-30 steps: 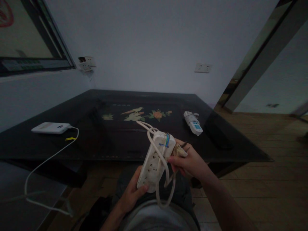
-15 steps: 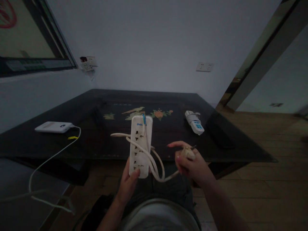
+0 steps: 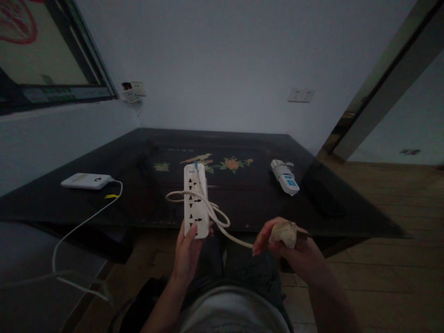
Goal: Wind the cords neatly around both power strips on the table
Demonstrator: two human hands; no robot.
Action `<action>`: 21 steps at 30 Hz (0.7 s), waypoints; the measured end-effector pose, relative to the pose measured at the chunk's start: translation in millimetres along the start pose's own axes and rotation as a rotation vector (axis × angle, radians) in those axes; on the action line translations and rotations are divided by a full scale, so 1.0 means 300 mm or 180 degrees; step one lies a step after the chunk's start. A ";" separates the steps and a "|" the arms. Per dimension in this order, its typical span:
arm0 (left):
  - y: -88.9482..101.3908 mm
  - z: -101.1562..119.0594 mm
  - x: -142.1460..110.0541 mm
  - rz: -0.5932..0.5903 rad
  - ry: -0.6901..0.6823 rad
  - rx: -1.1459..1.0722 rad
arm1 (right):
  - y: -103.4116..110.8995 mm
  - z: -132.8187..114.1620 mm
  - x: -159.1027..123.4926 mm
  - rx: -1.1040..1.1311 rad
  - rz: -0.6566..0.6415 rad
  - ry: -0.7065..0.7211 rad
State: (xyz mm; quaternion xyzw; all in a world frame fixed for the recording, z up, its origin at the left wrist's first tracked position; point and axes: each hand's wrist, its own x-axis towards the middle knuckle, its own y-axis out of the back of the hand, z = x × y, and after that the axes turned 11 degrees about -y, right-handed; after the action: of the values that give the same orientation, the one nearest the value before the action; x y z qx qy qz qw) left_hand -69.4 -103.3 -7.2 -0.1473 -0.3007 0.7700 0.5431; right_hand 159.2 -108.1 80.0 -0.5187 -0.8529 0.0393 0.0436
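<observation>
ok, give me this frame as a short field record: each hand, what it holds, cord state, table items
left hand: grips the near end of the white power strip, sockets facing up, far end over the table edge
right hand: closed on the strip's plug
cord: white, loosely looped beside the strip, runs to the plug
table: dark, glossy, bird and flower inlay
on table: white flat device with a white cable, at left; white and blue plug adapter, at right
wall: sockets

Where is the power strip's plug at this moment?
In the head view the plug sits in the right hand, low and right of centre, by the dark table's near edge; its cord runs left to the power strip.
</observation>
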 end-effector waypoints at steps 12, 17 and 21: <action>-0.026 -0.001 0.004 0.0231 -0.0141 -0.0330 | 0.118 0.040 -0.059 0.0092 0.0543 0.0264; -0.032 0.005 0.008 0.0071 -0.0100 -0.0245 | 0.152 0.079 -0.044 0.0010 0.0990 0.0100; -0.042 0.011 0.019 -0.0223 -0.0073 0.0116 | 0.129 0.086 0.002 0.0037 0.1209 0.0001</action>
State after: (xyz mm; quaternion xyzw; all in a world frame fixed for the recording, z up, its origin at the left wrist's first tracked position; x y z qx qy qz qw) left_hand -63.9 -96.2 3.6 -0.1179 -0.2978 0.7576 0.5688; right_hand 190.1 -90.3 49.9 -0.6702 -0.7394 0.0517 0.0385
